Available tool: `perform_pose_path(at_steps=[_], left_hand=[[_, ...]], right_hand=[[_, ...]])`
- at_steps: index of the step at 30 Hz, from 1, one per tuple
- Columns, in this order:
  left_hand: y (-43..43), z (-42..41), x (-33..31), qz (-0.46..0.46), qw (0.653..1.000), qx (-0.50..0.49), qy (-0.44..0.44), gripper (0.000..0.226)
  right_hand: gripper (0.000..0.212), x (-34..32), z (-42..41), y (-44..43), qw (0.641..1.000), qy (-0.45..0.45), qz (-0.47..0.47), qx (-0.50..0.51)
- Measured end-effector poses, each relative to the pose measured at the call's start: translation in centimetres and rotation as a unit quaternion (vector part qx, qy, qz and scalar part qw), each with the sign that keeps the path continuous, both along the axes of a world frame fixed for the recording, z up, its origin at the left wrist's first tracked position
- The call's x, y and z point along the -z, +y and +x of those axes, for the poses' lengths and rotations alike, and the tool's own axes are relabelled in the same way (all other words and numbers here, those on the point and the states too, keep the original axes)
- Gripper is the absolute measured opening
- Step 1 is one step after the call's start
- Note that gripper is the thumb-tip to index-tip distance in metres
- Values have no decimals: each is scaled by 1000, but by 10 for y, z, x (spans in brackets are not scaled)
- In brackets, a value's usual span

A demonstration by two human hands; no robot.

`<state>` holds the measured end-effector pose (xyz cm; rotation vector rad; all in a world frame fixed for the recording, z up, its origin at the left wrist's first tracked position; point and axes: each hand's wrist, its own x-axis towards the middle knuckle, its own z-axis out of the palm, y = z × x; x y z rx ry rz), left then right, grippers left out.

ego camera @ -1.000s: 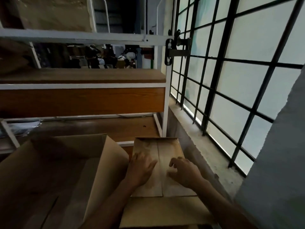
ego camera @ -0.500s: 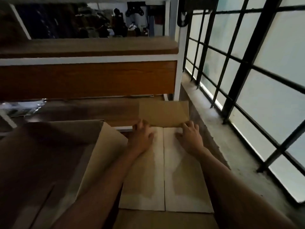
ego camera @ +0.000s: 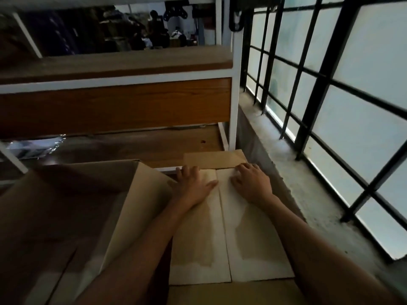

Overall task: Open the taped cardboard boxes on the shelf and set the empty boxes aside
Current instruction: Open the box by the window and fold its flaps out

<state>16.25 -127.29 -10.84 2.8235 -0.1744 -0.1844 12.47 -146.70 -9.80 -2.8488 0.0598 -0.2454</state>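
A flattened cardboard box (ego camera: 253,245) lies in front of me, its two pale flaps meeting at a centre seam. A brown flap (ego camera: 214,159) sticks out at its far end. My left hand (ego camera: 193,186) presses flat on the left flap near the far edge. My right hand (ego camera: 251,183) presses on the right flap beside it, fingers bent. To the left stands an open cardboard box (ego camera: 141,194), its inside dark.
A white-framed shelf with wooden boards (ego camera: 123,106) rises ahead. A barred window (ego camera: 330,95) and a concrete sill (ego camera: 297,183) run along the right. A crumpled plastic bag (ego camera: 33,146) lies on the lower shelf at left.
My view has dropped and moved closer to the box. Both hands slid forward along the flaps to the far edge, and the brown far flap now shows beyond them.
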Motion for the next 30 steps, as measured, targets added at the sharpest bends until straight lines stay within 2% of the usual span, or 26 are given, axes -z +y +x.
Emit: perform_pose_path(at_steps=[3,6,8,11,13,16,18,20,23,25,27,29,30], left_hand=[[-8,-24,-3,35,997,48,-39,89],[-14,-45,-13,34,981,165,-96,61],[-18,-54,-25,23,971,212,-105,42],[-18,-62,-58,32,964,237,-113,30],[-9,-62,-88,54,963,256,-61,29],[13,-49,-126,141,952,269,39,29],[31,-43,-144,180,949,239,101,21],[47,-48,-156,216,944,222,116,7],[69,-54,-137,215,951,192,109,27],[82,-44,-90,182,966,153,102,46],[90,-24,-27,109,981,129,95,75],[92,-34,7,56,987,127,82,85],[92,-57,4,63,990,108,72,86]], right_hand=[[49,-1,-12,1,999,19,-16,-24],[66,20,-15,4,997,72,-22,-22],[61,10,-33,17,996,85,-31,-22],[48,-7,-62,34,996,81,-1,-27],[59,-16,-76,42,993,114,-2,-25],[86,-25,-95,51,980,192,-33,-32],[101,-24,-104,57,966,250,-60,-24],[109,-21,-112,64,957,276,-89,-6],[102,-22,-121,75,959,270,-80,18],[101,-22,-123,76,965,252,-63,24],[102,-27,-125,74,971,233,-37,26],[91,-38,-127,70,978,201,32,34],[79,-46,-128,68,980,177,83,44]])
